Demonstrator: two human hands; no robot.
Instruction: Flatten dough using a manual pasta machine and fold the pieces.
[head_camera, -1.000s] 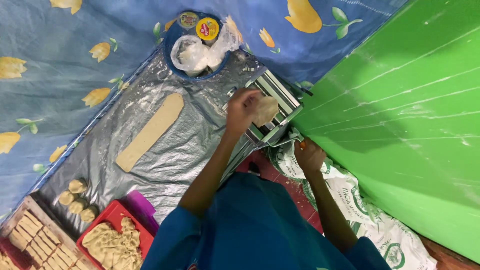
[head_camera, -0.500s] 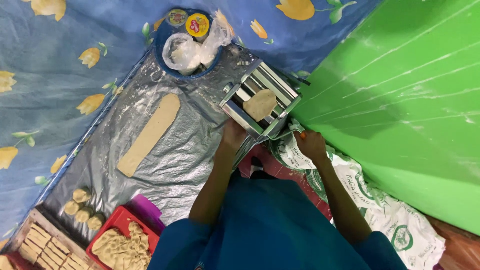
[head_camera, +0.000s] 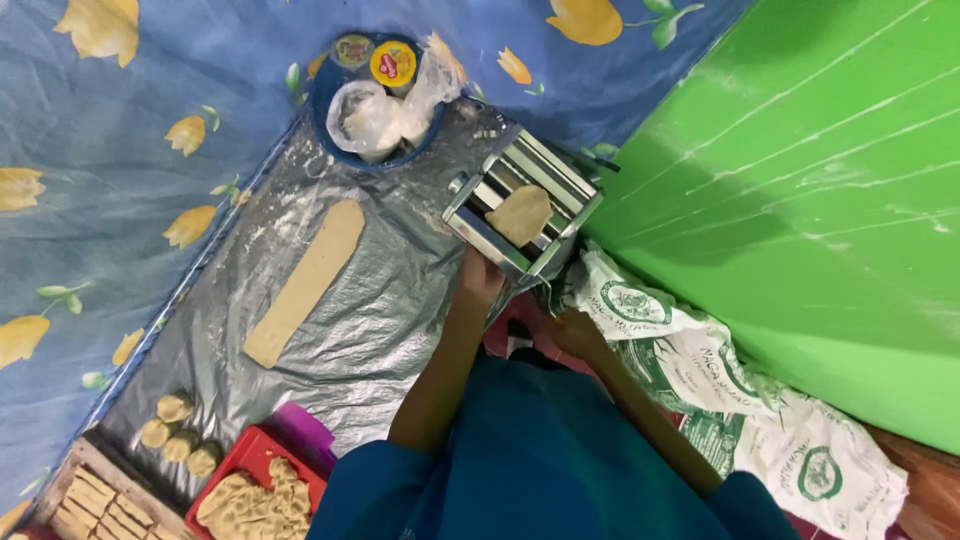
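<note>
A shiny steel pasta roller (head_camera: 522, 212) sits on the floor just ahead of both hands, with a pale, flattened piece of dough (head_camera: 519, 214) lying on top of its rollers, placed to be drawn in. The left hand (head_camera: 482, 279) rests against the machine's near edge, seemingly to steady it or catch what comes out below; I cannot tell whether its fingers are spread or curled. The right hand (head_camera: 577, 331) sits closed just beside the roller's right end, as if round a crank I cannot actually see. Well to the left of the left hand, a long rolled strip of dough (head_camera: 305, 281) lies on the crinkled grey plastic sheet (head_camera: 380, 330), kept flat and out of the way.

A second ago the left hand was up on the dough itself; it has since dropped to the near edge, leaving the dough uncovered.
</note>
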